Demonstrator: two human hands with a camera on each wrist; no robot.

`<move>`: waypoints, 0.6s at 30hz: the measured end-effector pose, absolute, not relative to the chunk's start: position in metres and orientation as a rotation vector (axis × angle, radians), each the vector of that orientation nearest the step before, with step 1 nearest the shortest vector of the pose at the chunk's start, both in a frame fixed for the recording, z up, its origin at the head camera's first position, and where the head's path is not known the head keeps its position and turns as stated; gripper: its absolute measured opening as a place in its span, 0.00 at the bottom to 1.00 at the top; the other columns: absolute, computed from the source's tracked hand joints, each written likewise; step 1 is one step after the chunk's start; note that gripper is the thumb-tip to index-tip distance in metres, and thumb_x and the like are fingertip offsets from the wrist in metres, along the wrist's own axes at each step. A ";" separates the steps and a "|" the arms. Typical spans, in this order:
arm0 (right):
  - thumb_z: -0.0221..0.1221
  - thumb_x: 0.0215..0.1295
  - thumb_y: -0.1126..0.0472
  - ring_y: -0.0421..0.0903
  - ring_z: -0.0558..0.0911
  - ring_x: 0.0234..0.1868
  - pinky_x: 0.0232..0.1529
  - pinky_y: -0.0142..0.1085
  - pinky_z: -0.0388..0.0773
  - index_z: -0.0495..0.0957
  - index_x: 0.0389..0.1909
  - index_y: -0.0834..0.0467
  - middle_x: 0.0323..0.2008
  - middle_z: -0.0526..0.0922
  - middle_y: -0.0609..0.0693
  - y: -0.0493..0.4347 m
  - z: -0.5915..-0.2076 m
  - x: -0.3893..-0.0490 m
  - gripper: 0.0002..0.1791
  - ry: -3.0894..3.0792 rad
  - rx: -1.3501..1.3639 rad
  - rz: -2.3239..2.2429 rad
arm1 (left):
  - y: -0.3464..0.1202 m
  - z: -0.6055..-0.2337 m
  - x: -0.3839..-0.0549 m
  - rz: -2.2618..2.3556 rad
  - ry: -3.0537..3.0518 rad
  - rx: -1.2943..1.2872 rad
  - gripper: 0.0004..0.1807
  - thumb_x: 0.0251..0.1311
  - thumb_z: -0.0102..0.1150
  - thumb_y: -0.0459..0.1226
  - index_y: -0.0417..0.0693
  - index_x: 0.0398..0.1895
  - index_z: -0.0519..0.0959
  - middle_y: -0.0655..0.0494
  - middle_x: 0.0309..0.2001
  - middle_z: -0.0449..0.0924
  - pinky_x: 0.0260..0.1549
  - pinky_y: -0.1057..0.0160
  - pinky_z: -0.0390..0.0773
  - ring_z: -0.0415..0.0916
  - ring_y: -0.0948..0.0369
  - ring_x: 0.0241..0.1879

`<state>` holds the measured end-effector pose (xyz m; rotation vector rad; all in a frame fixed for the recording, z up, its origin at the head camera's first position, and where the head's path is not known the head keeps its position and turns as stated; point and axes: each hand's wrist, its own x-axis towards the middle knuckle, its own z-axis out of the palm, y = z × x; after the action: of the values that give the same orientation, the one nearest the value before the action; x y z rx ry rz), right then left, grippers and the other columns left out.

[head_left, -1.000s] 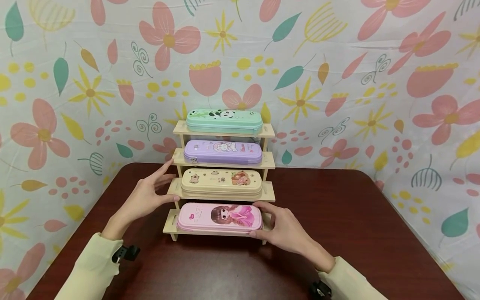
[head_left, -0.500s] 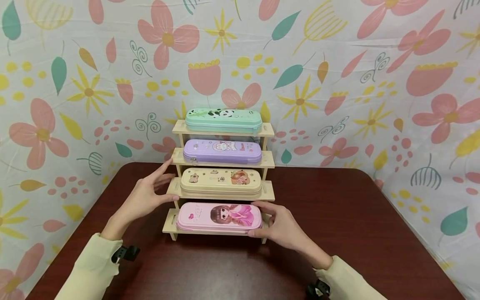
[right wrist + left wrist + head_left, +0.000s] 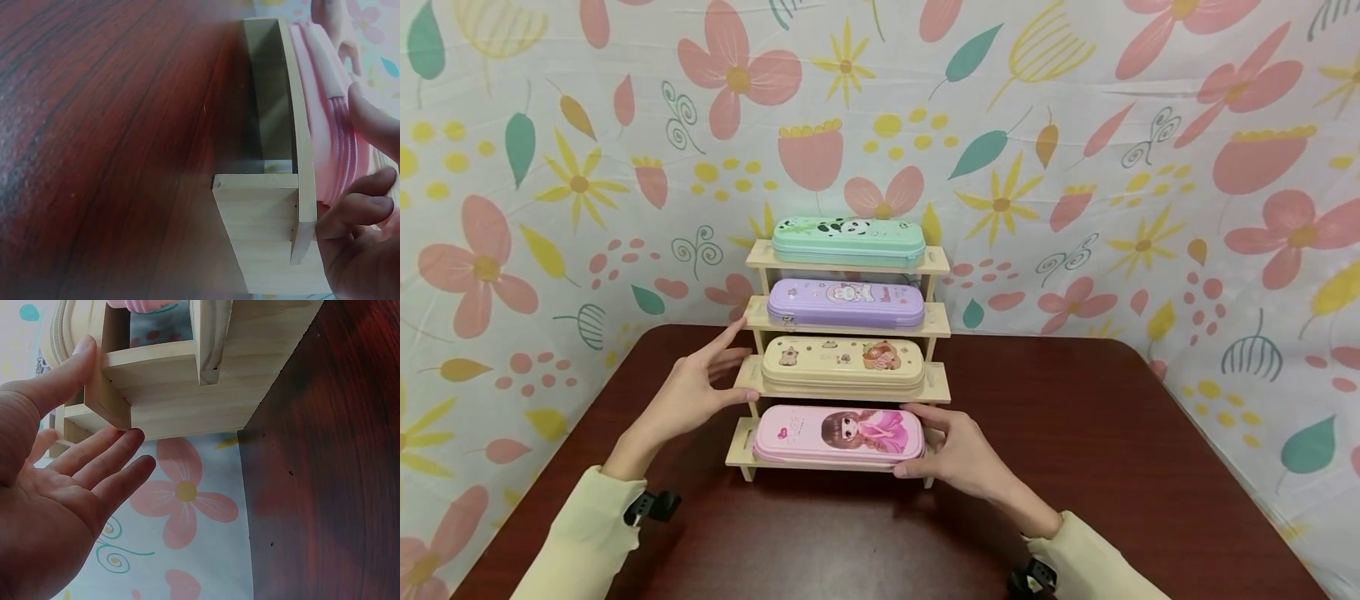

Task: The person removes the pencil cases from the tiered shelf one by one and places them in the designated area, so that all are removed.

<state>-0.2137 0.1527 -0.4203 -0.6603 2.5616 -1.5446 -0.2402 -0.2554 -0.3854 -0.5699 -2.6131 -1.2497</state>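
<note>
On a four-step wooden rack (image 3: 937, 385) lie zip pencil cases, one per step. A pink pencil case (image 3: 805, 433) with a doll picture lies on the lowest step. My right hand (image 3: 966, 454) pinches its right end, thumb at the front and index finger behind. In the right wrist view its zip (image 3: 342, 147) faces the camera. My left hand (image 3: 685, 396) touches the rack's left side, its thumb on one shelf end and its index finger reaching to the shelf above; in the left wrist view its fingers (image 3: 122, 478) are extended. Above are a cream case (image 3: 812, 357), a purple case (image 3: 805, 304) and a mint panda case (image 3: 808, 237).
The rack stands on a dark red-brown table (image 3: 1045, 433) with rounded back corners. Behind it hangs a flower-patterned cloth (image 3: 880, 83). Black camera straps (image 3: 651, 506) circle both wrists over pale sleeves (image 3: 587, 525).
My right hand has shifted slightly left along the pink pencil case, its thumb further along the front edge. My left hand and the other cases have stayed where they were.
</note>
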 end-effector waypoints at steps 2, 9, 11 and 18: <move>0.87 0.41 0.54 0.44 0.79 0.53 0.55 0.33 0.76 0.82 0.65 0.61 0.59 0.85 0.51 0.153 -0.420 -0.213 0.46 2.590 -0.642 -1.530 | -0.255 -0.385 -0.240 -1.253 -2.616 -0.571 0.60 0.55 0.82 0.36 0.55 0.87 0.53 0.35 0.64 0.79 0.61 0.39 0.77 0.77 0.41 0.65; 0.87 0.41 0.56 0.47 0.78 0.55 0.58 0.39 0.75 0.81 0.66 0.62 0.61 0.85 0.51 0.156 -0.419 -0.212 0.47 2.601 -0.627 -1.497 | -0.255 -0.386 -0.240 -1.266 -2.606 -0.575 0.60 0.54 0.82 0.33 0.55 0.86 0.54 0.36 0.63 0.80 0.61 0.40 0.78 0.78 0.41 0.64; 0.87 0.41 0.56 0.46 0.78 0.56 0.60 0.41 0.74 0.80 0.67 0.62 0.61 0.84 0.52 0.155 -0.418 -0.213 0.48 2.599 -0.635 -1.486 | -0.255 -0.386 -0.240 -1.264 -2.604 -0.576 0.60 0.54 0.82 0.33 0.55 0.86 0.54 0.36 0.63 0.80 0.61 0.39 0.78 0.78 0.41 0.64; 0.88 0.39 0.54 0.45 0.80 0.55 0.62 0.47 0.76 0.82 0.66 0.60 0.60 0.85 0.52 0.153 -0.418 -0.214 0.48 2.662 -0.611 -1.422 | -0.255 -0.386 -0.240 -1.266 -2.601 -0.580 0.59 0.55 0.82 0.33 0.54 0.86 0.54 0.36 0.63 0.80 0.61 0.39 0.78 0.78 0.41 0.64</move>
<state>-0.2139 0.1530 -0.4180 -0.6111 2.6623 -1.4215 -0.2403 -0.2551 -0.3859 -0.5797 -2.6006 -1.2663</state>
